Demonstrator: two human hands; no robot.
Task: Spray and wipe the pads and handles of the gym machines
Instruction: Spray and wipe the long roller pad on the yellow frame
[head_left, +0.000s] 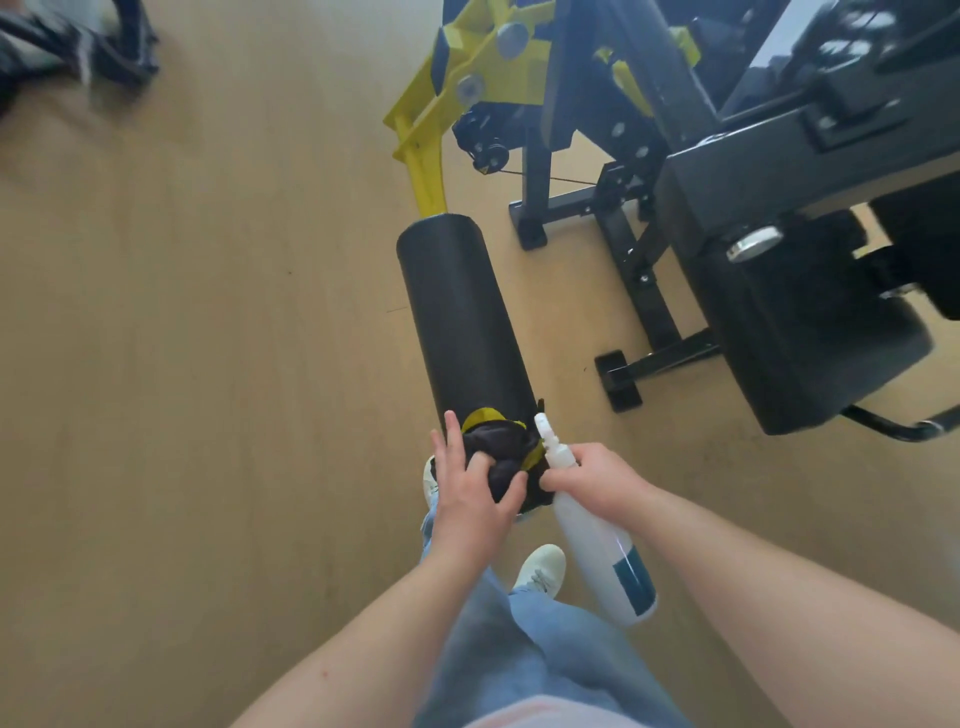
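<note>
Left hand (470, 493): set on a dark cloth (501, 452) with yellow edging, thumb and one bent finger pinching into the fabric, the index finger straight along the side. Cloth: bunched over the near end of a black roller pad (457, 312), touching it. Roller pad: long foam cylinder running away from the person, its far end fixed to a yellow lever arm (426, 171) that rises toward the machine's pivot. Right hand (597, 478): just beside the cloth, fingers curled round the neck of a white spray bottle (602, 551). Spray bottle: tilted, nozzle pointing at the cloth and pad end, body hanging down toward the person, dark teal label near its base. Black steel frame (639, 291): floor feet and struts standing right of the roller pad. Black seat pad (810, 332): farther right, on the same machine, well apart from both hands. Beneath: light wood-look floor (208, 364), blue jeans (519, 649), one white shoe (543, 569) between the forearms.
</note>
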